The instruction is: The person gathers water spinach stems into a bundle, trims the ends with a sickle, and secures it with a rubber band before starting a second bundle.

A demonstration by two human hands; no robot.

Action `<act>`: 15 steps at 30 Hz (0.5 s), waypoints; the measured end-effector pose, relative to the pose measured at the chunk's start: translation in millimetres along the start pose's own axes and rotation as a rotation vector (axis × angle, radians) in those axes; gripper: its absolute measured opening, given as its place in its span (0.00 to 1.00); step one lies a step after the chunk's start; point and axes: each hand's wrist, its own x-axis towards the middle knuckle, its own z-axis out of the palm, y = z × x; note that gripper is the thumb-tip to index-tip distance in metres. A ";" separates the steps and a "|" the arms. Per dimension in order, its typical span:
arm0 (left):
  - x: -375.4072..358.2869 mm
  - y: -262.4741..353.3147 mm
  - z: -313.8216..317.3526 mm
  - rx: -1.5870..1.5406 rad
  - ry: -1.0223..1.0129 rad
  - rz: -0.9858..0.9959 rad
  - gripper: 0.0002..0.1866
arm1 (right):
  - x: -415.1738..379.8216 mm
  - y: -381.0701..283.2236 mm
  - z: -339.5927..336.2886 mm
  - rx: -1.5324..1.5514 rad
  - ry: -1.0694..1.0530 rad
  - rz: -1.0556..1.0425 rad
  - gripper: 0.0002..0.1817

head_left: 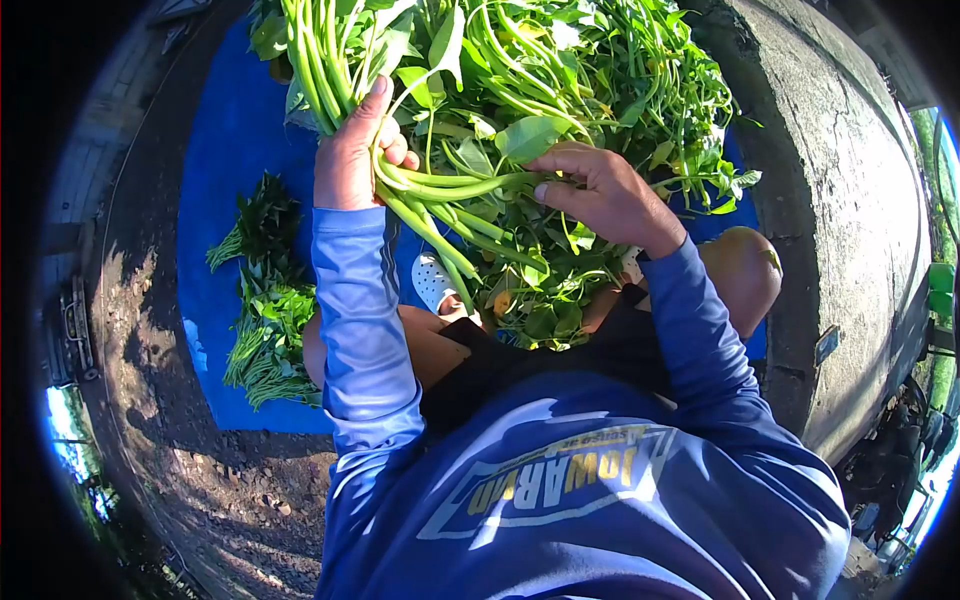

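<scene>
My left hand is wrapped round a bunch of long green stems, thumb pointing up, with the stem ends hanging below it toward my lap. To its right, my right hand pinches stems of the same kind between thumb and fingers, beside a broad leaf. Behind and beneath both hands spreads a big heap of leafy greens. Loose leaves lie between my legs, near a white clog.
A blue sheet lies under the greens. Small bundles of greens rest on it at the left. A concrete ledge runs along the right. Bare soil shows at the lower left.
</scene>
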 end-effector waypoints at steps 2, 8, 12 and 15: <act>1.8 -3.6 -2.4 0.023 0.039 0.043 0.16 | -8.4 -17.3 1.1 0.056 -0.018 0.106 0.16; 15.8 -8.1 -14.3 0.047 0.186 0.108 0.24 | -24.5 -45.7 5.4 0.306 -0.065 0.271 0.12; 18.5 -9.3 -6.0 0.040 0.149 0.200 0.20 | -16.0 -41.4 21.7 0.378 -0.085 0.313 0.12; 21.5 -17.7 1.0 0.088 0.117 0.253 0.17 | -14.5 -45.6 25.9 0.052 -0.250 0.181 0.13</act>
